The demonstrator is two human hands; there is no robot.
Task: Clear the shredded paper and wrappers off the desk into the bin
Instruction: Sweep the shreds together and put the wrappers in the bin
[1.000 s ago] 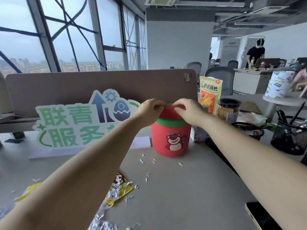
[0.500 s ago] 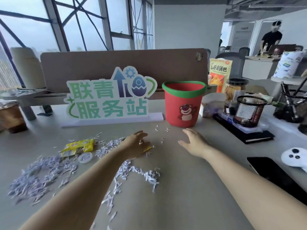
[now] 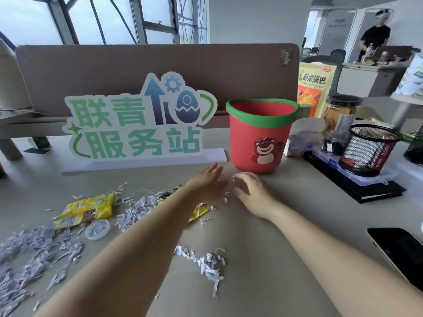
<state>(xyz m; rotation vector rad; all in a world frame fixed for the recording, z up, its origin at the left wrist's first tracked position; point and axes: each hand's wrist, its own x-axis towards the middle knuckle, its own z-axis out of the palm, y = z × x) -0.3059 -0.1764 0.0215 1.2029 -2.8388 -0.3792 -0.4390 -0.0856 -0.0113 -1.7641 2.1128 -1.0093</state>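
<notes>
A red bin [image 3: 258, 136] with a green rim and a bear picture stands upright at the back of the desk. Just in front of it, my left hand [image 3: 207, 183] and my right hand [image 3: 248, 191] lie flat on the desk, fingers apart, either side of a few paper scraps [image 3: 226, 195]. Neither hand holds anything. Shredded paper [image 3: 32, 252] is heaped at the left, with more [image 3: 203, 261] between my forearms. A yellow wrapper [image 3: 85, 210] lies at the left. A second yellow wrapper [image 3: 199, 210] peeks from under my left forearm.
A green and white sign [image 3: 137, 120] stands behind the scraps, against a brown divider. A clear round lid [image 3: 97, 229] lies by the wrapper. Right of the bin are a mesh pen cup [image 3: 370, 149], jars, a snack bag and a black phone [image 3: 402, 252]. A person stands far back right.
My hands let go of the bin's rim and came down onto the desk. They have since moved closer together just in front of the bin, around loose scraps.
</notes>
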